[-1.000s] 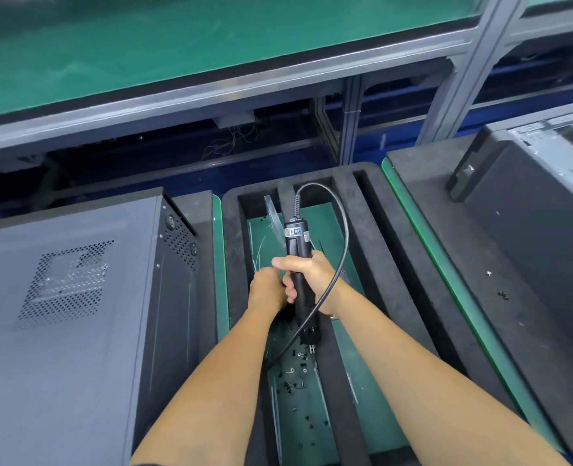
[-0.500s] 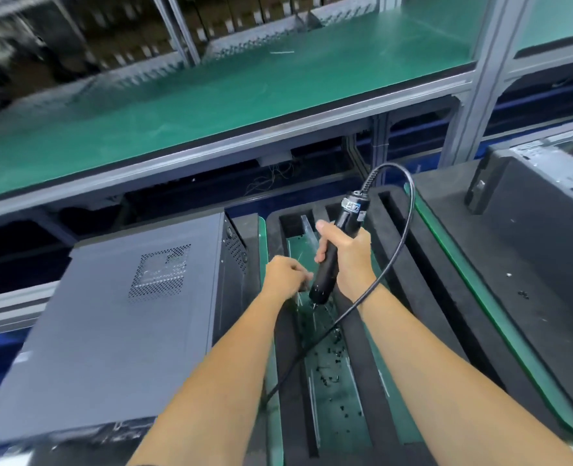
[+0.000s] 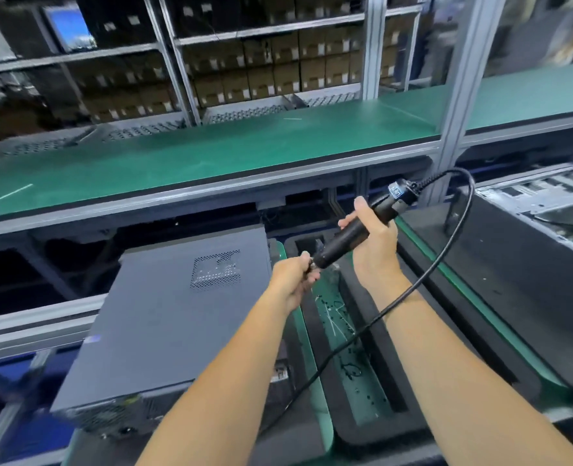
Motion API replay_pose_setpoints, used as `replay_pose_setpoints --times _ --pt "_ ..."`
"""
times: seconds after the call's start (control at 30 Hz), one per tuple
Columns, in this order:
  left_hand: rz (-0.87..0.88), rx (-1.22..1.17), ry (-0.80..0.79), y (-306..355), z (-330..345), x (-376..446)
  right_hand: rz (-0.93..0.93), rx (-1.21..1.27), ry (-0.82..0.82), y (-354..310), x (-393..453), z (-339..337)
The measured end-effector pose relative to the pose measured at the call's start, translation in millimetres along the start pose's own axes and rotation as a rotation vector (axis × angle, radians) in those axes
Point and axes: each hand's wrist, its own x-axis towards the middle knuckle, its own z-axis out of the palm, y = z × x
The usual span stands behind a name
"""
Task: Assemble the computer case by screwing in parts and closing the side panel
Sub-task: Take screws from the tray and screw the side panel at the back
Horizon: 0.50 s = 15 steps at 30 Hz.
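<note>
The computer case (image 3: 164,317) lies lower left of the frame, side panel apparently already on. At centre, the right hand (image 3: 374,245) grips the electric screwdriver (image 3: 355,230); the left hand (image 3: 293,279) pinches at its tip, probably loading a screw. Screwing remains.

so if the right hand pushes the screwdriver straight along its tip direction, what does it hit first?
The left hand. The right hand holds the electric screwdriver tilted down-left, and its tip sits right at the left hand's fingers, which seem to pinch something there. The closed computer case lies beyond; depth is unclear.
</note>
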Motion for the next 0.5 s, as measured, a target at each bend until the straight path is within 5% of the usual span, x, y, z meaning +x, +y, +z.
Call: replay_pose_setpoints --times 0.17,0.3,0.43,0.5 --pt "0.032 -0.311 0.050 19.2 -58.1 -23.5 0.280 -0.259 -0.327 -15.9 -45.1 0.0" --pt "0.020 -0.328 0.077 27.4 -92.0 -39.0 0.369 -0.150 -0.607 -23.5 -73.0 -9.1" --pt "0.027 -0.184 0.091 19.6 -110.1 -58.1 0.587 -0.043 -0.574 -12.8 -101.8 -13.0" --pt "0.025 -0.086 0.110 11.6 -117.6 -67.4 0.680 -0.188 -0.599 -7.1 -115.5 -8.3"
